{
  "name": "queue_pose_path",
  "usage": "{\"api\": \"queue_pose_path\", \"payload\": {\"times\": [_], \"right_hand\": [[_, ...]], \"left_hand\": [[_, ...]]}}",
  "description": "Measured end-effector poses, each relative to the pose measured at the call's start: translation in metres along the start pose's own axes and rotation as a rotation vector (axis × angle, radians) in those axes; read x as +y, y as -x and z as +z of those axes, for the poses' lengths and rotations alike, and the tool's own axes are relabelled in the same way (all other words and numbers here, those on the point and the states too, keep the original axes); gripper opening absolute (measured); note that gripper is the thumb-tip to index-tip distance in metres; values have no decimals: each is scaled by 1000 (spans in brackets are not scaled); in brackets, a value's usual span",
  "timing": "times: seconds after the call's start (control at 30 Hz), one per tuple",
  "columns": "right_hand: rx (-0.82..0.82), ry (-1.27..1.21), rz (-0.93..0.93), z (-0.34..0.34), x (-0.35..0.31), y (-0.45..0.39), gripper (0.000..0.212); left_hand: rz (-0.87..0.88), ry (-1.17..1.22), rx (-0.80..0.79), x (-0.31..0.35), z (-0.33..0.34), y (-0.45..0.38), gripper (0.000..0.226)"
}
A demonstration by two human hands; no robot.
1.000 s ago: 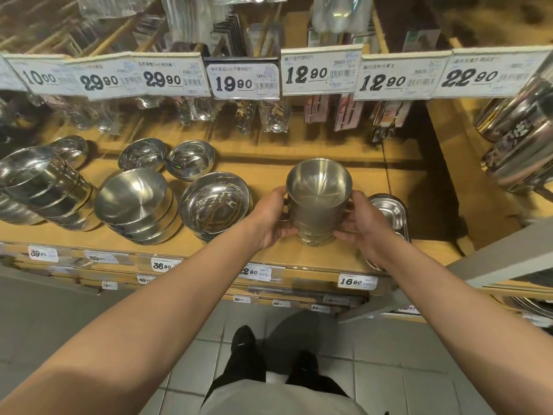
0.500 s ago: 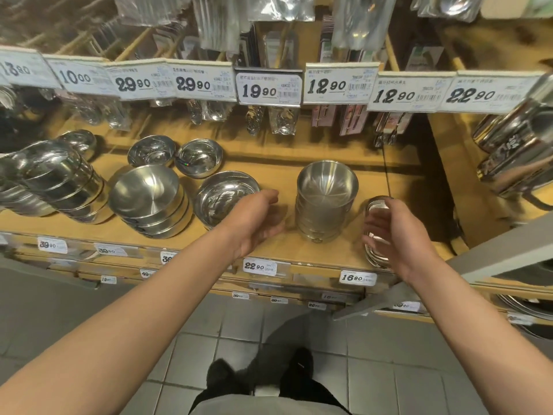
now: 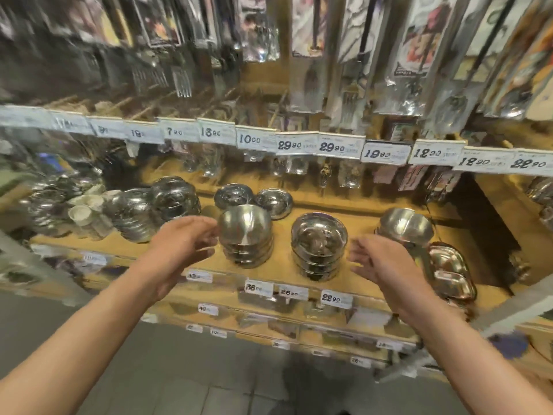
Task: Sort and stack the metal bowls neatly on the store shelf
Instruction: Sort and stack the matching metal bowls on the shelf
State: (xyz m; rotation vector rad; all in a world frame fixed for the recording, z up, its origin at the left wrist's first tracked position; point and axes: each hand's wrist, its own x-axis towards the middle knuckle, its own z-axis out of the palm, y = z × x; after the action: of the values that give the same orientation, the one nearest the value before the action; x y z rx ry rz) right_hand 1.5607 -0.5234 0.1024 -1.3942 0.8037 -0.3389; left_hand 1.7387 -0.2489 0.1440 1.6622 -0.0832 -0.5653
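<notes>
Two empty hands hover before the shelf [image 3: 353, 223], fingers loosely spread: the left hand [image 3: 182, 244] just beside the left bowl stack [image 3: 246, 235], the right hand [image 3: 386, 262] near the middle bowl stack [image 3: 318, 245]. They look placed to flank these nested stacks, probably to straighten or shift one.

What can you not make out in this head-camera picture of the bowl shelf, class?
- Head view, far left: the bowl piles smear with motion blur; their count is unreadable.
- Head view: price tags on the shelf's front edge are too small and blurred.
- Head view: the steel tray is partly hidden behind the right hand.
- Head view: whether the left hand touches the nearest bowl stack is blurred.
</notes>
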Motion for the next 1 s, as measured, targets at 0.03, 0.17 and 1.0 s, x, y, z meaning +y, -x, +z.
{"api": "queue_pose_path", "payload": {"times": [0.03, 0.17, 1.0], "right_hand": [[-18, -7, -14, 19, 1, 4, 18], [-153, -47, 14, 94, -1, 16, 17], [-154, 60, 34, 297, -31, -178, 18]], "left_hand": [[7, 23, 22, 0, -19, 2, 11], [13, 70, 81, -2, -83, 10, 9], [2, -186, 178, 46, -265, -208, 12]]}}
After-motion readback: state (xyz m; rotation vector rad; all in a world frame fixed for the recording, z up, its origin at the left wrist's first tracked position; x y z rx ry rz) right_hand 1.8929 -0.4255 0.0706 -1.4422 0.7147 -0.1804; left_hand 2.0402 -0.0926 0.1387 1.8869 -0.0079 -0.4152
